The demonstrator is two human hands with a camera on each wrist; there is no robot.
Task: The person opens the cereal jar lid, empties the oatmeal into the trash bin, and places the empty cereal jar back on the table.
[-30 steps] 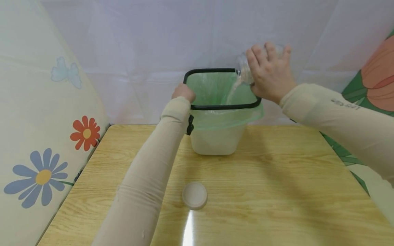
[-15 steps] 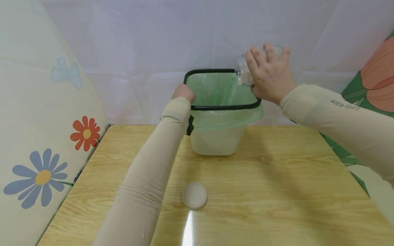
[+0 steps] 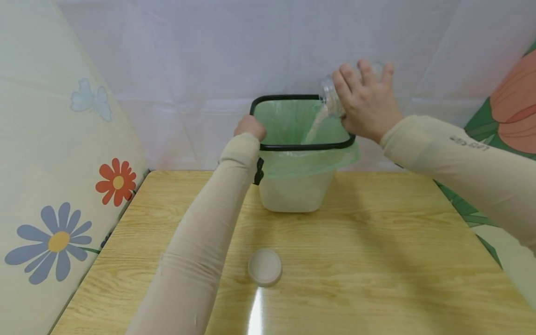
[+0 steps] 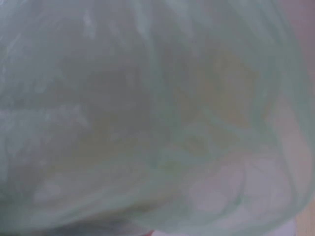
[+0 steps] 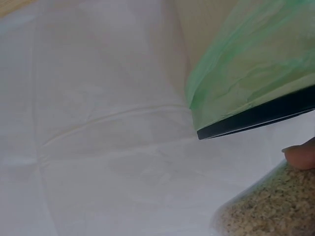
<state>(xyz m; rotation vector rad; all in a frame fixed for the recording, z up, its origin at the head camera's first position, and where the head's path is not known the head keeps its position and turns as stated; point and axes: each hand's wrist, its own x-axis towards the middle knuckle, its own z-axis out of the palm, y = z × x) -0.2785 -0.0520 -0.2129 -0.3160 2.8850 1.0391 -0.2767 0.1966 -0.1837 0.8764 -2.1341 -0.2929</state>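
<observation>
Jar tipped over lined bin, one hand on each.
The left hand (image 3: 250,127) is curled over the black rectangular rim (image 3: 307,147) of the white plastic bin (image 3: 293,190), fingertips hidden. The clear cylindrical jar (image 3: 330,93) tilts above the bin's far right side, pouring pale grains (image 3: 316,124). Expect it stiff, smooth, possibly slippery, moderately heavy; hold around mid-body. The right hand (image 3: 370,102) is clamped around it, fingers spread.
</observation>
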